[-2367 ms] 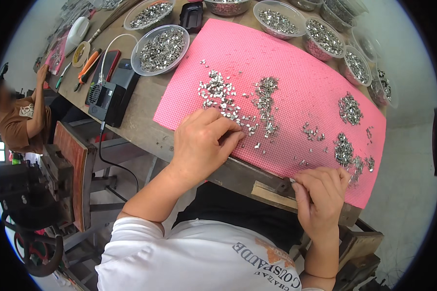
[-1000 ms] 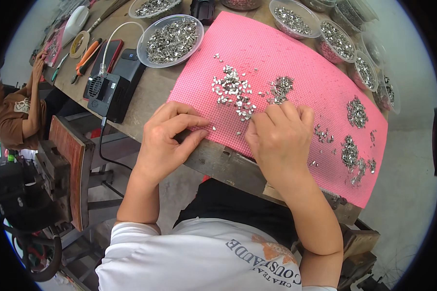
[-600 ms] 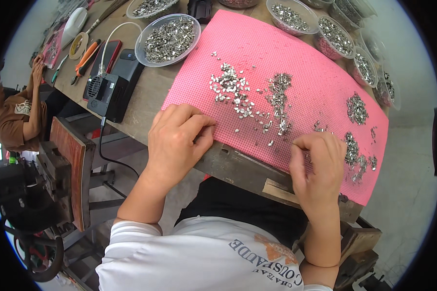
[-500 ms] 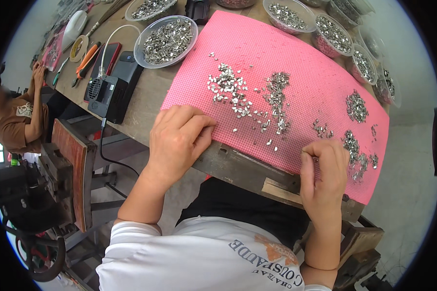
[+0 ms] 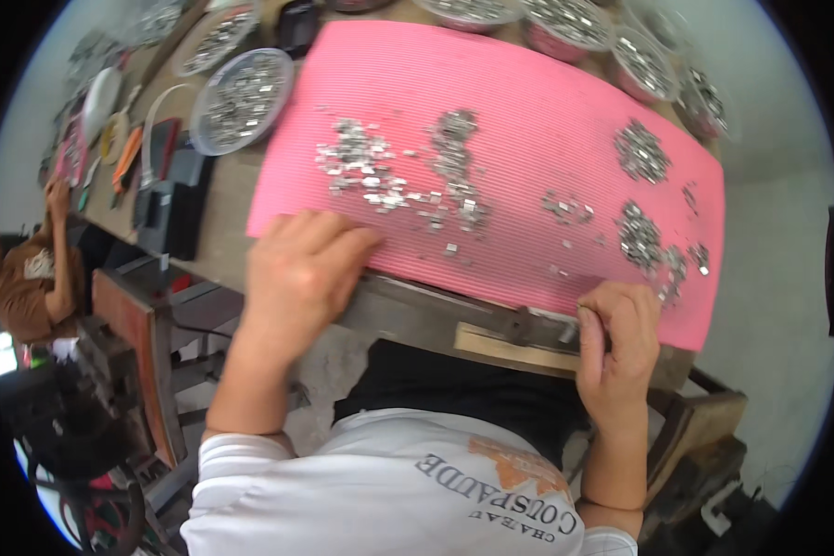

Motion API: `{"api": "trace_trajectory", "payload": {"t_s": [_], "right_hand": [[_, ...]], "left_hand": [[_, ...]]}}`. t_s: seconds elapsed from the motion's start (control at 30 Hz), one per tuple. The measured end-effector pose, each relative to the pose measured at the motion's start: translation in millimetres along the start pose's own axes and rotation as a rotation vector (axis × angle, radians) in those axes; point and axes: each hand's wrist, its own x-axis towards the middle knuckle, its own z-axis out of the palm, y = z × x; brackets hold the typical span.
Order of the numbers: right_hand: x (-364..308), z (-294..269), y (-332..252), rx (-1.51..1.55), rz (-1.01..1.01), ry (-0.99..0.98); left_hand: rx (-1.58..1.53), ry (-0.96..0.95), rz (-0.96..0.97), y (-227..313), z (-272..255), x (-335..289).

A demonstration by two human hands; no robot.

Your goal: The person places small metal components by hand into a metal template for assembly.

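A pink textured mat (image 5: 519, 102) covers the worktable's near part, with small shiny metal pieces in loose piles on it. My left hand (image 5: 306, 273) rests at the mat's near left edge, its fingers curled together; what they hold, if anything, is hidden. One pile of flat bright pieces (image 5: 357, 157) lies beyond that hand. Beside it is a longer pile (image 5: 456, 162). My right hand (image 5: 621, 334) is at the near right edge, thumb and forefinger pinched; I cannot make out anything between them. Darker pieces (image 5: 641, 236) are heaped just beyond it, and a few single pieces (image 5: 558, 271) lie to its left.
Clear plastic bowls of metal pieces (image 5: 243, 100) (image 5: 570, 20) (image 5: 644, 63) line the mat's left and far sides. A black device with a white cable (image 5: 162, 215) and orange-handled pliers (image 5: 128, 157) are at the left. Another person (image 5: 37, 287) sits at far left.
The view has shifted and blurred. My right hand has drawn back toward the mat's near edge, uncovering some single pieces. My left hand stays at about the same spot by the edge.
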Motion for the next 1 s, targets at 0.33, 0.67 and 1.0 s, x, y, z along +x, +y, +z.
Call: {"api": "trace_trajectory", "payload": {"t_s": [0.33,0.67,1.0], "right_hand": [[-44,-17,33,0.006,0.031,0.049],[-58,-16,44,-0.009,-0.011,0.055],[-52,-12,38,-0.175,-0.12,-0.016]], "left_hand": [[0.14,-0.125,-0.023,-5,-6,12],[-0.214,-0.032,0.102,50,14,26],[-0.362,0.042,0.292,103,40,50]]}}
